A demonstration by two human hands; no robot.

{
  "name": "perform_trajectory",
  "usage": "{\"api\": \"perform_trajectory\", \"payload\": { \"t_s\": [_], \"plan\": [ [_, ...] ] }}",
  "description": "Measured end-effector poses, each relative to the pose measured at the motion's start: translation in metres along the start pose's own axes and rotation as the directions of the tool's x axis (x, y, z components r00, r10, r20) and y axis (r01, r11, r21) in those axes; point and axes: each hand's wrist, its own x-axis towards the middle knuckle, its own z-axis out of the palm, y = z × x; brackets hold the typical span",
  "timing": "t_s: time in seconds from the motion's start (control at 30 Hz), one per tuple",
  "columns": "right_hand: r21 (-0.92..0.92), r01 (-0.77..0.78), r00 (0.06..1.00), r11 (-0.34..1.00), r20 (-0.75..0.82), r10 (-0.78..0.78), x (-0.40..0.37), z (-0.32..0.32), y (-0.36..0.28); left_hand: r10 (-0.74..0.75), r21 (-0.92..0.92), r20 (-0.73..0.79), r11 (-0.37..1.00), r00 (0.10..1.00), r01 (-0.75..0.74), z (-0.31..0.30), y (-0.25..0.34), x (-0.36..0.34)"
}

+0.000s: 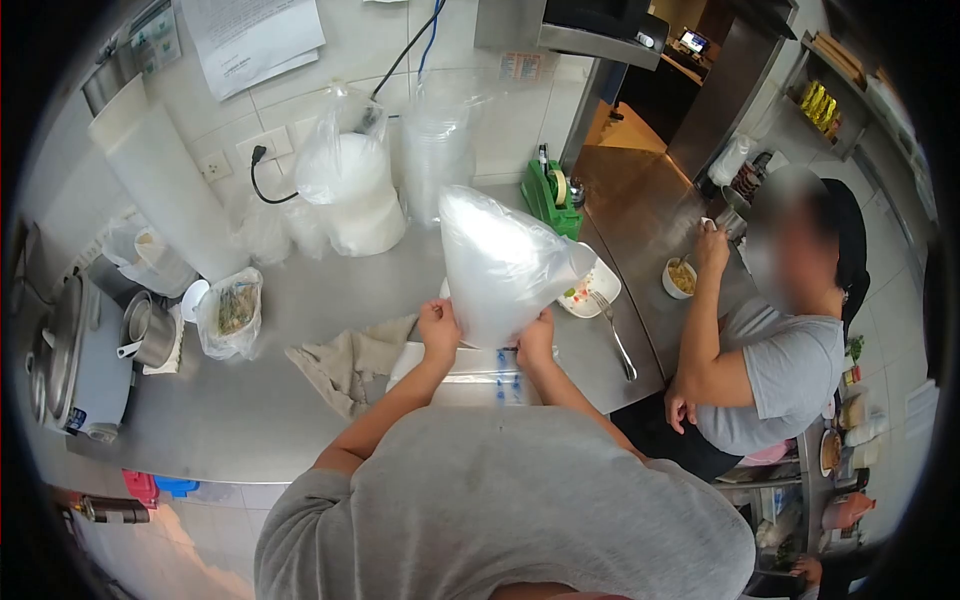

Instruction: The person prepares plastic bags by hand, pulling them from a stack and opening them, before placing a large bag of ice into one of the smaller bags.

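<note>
A clear plastic bag (500,265), puffed out with air, stands up in front of me above the steel counter. My left hand (438,326) is closed on its lower left edge. On the lower right edge, my right hand (536,334) is closed in the same way. Under and between my wrists lies a flat pack of clear plastic (470,375) with blue marks. A beige cloth (350,362) lies crumpled left of my left forearm. Past my right hand are a white dish (598,285) with food scraps and a fork (618,340).
Bagged containers (355,190), stacked clear cups (437,160) and a green tape dispenser (550,195) line the wall. At left are a metal pot (150,330) and a bagged food item (232,312). A person (780,350) stands close on the right by a small bowl (679,278).
</note>
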Motion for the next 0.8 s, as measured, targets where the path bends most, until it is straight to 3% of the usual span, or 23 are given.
{"api": "perform_trajectory", "payload": {
  "t_s": [0.17, 0.23, 0.33, 0.43, 0.53, 0.73, 0.8],
  "plan": [
    [-0.239, 0.024, 0.995, 0.971, 0.101, 0.0, 0.02, -0.005, -0.015, -0.086, 0.021, 0.081, 0.996, 0.993, 0.084, -0.007, 0.035, 0.002],
    [-0.222, 0.05, 0.998, 0.974, 0.052, -0.039, 0.035, -0.003, -0.009, -0.169, 0.007, 0.128, 0.985, 0.977, 0.17, -0.01, 0.048, 0.003],
    [-0.294, -0.019, 0.996, 0.956, 0.081, 0.045, 0.045, 0.002, -0.019, -0.068, 0.099, 0.228, 0.994, 0.971, 0.047, -0.015, 0.05, 0.019],
    [-0.35, -0.061, 0.976, 0.935, 0.173, 0.128, 0.058, -0.001, -0.031, 0.127, 0.173, 0.359, 0.964, 0.925, -0.2, -0.015, 0.054, 0.039],
    [-0.352, -0.033, 0.958, 0.936, 0.256, 0.13, 0.075, 0.004, -0.034, -0.053, 0.243, 0.522, 0.966, 0.851, -0.089, -0.015, 0.063, 0.061],
    [-0.34, -0.087, 0.907, 0.936, 0.362, 0.216, 0.113, 0.019, -0.051, -0.314, 0.376, 0.534, 0.92, 0.785, 0.113, -0.012, 0.103, 0.078],
    [-0.334, -0.107, 0.891, 0.936, 0.386, 0.239, 0.122, 0.023, -0.056, -0.351, 0.433, 0.522, 0.894, 0.778, 0.114, -0.006, 0.097, 0.085]
  ]
}}
